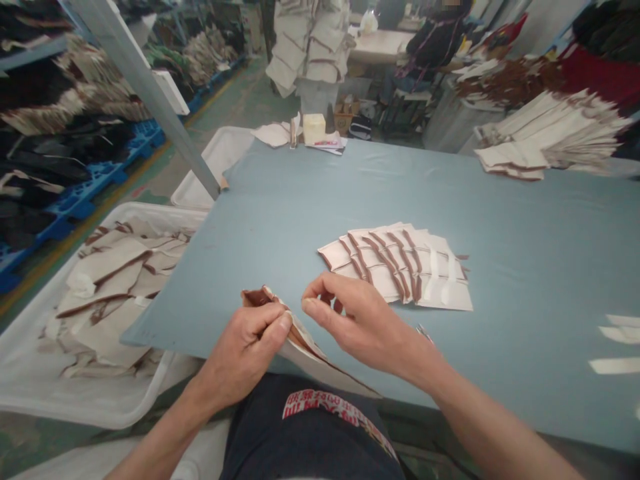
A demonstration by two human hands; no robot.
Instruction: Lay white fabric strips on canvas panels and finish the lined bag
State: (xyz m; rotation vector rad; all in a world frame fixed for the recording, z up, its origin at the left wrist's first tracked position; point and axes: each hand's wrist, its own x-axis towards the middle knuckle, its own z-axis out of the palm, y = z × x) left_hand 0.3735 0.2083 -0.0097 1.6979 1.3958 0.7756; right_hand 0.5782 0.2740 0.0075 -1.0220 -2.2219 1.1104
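Observation:
My left hand (257, 340) pinches a cream fabric piece (320, 370) with brown edging near its upper end. The piece slants down to the right across the table's front edge, close to my body. My right hand (350, 313) is just to the right, apart from the piece, its thumb and forefinger brought together. Whatever is between those fingertips, if anything, is too small to make out. Behind my right hand lies a fanned stack of cream pieces with brown edges (395, 260). A small metal object (424, 332) shows partly from under my right wrist.
The blue table (260, 227) has a metal post (165, 100) at its left. White bins, one of them a tub (150, 393) full of fabric pieces, stand left. A larger fabric stack (550, 133) and a yellowish block (314, 127) sit at the far edge. A person (435, 47) sits beyond.

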